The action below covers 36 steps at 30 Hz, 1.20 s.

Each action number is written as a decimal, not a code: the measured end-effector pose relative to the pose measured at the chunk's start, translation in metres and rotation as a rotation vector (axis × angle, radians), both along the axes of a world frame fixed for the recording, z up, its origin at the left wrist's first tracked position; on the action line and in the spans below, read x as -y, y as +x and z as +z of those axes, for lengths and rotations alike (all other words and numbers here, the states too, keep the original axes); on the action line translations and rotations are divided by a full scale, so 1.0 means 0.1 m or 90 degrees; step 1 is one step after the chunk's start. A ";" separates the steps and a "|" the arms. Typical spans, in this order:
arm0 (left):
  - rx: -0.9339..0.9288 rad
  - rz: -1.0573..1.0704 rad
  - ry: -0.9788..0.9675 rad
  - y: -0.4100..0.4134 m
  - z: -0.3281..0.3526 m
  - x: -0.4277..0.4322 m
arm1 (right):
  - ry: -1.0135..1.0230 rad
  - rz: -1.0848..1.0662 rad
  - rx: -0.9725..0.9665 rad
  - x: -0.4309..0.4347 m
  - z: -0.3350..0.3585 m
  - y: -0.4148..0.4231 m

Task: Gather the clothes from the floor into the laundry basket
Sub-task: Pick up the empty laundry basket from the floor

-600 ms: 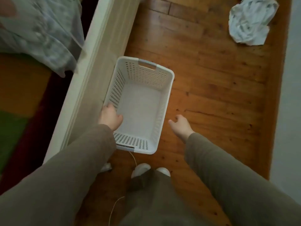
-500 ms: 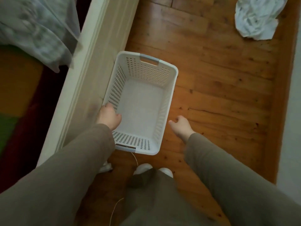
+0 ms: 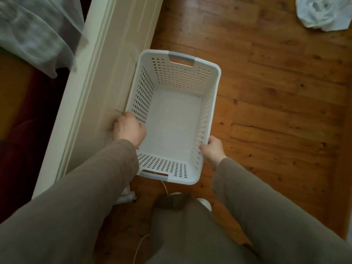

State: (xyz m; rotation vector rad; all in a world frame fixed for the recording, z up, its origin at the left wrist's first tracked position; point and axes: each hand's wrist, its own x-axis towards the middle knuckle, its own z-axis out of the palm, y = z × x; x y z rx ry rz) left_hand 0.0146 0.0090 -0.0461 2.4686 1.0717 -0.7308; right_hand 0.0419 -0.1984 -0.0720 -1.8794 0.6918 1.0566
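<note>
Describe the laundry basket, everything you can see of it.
The laundry basket is white plastic and rectangular. Its walls are perforated with rows of small holes, and each short end has a grey-blue handle slot. It is empty and upright, beside the pale panel and over the wooden floor; whether it is lifted is unclear. The left hand grips the left rim and the right hand grips the right rim, both toward the nearer end.

Wooden floor [image 3: 266, 111], crumpled white garment [image 3: 322, 14] lying on it, far right
</note>
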 end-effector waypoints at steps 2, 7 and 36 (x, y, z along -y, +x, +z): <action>0.007 0.011 -0.035 0.00 0.08 0.01 | 0.008 0.011 -0.003 0.13 0.17 0.08; 0.019 0.114 -0.132 0.08 0.46 0.09 | 0.015 0.063 -0.026 0.45 0.74 0.26; 0.443 0.036 -0.148 1.41 5.90 0.79 | 0.028 0.059 0.274 1.36 6.27 1.48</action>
